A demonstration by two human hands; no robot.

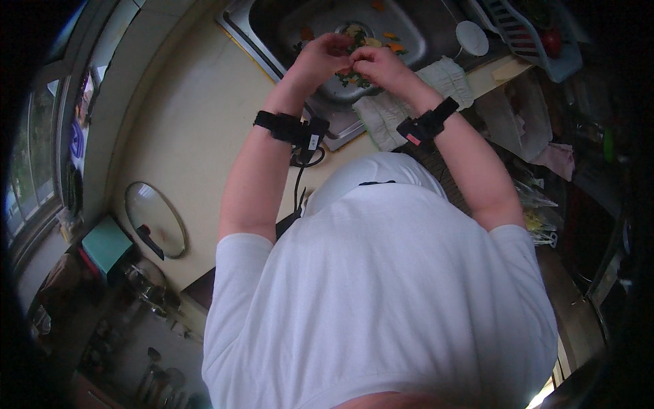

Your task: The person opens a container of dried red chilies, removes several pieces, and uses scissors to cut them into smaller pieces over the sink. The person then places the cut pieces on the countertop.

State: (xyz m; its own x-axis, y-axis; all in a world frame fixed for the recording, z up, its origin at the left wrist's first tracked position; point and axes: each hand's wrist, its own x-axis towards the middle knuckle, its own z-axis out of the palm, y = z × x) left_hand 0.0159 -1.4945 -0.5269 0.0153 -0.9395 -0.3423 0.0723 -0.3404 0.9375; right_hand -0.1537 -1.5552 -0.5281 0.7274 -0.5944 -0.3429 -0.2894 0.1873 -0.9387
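Observation:
My left hand (325, 57) and my right hand (382, 66) meet at the fingertips above a stainless steel sink (416, 25). Both have bent fingers pinched close together; anything small between them is too hidden to make out. Below the hands, green leaf scraps (357, 80) lie in the sink basin. Orange peel-like pieces (396, 47) and pale round slices (373, 42) are scattered near the drain (364, 28). A black strap with a small device (294, 128) sits on my left forearm, and a similar strap (429, 121) on the right.
A folded pale cloth (444, 82) drapes over the sink's front edge. To the right are a white round disc (472, 38) and a grey plastic basket (557, 66). A glass pan lid (166, 220) lies on the cream countertop (204, 102) at left, near a green box (107, 244).

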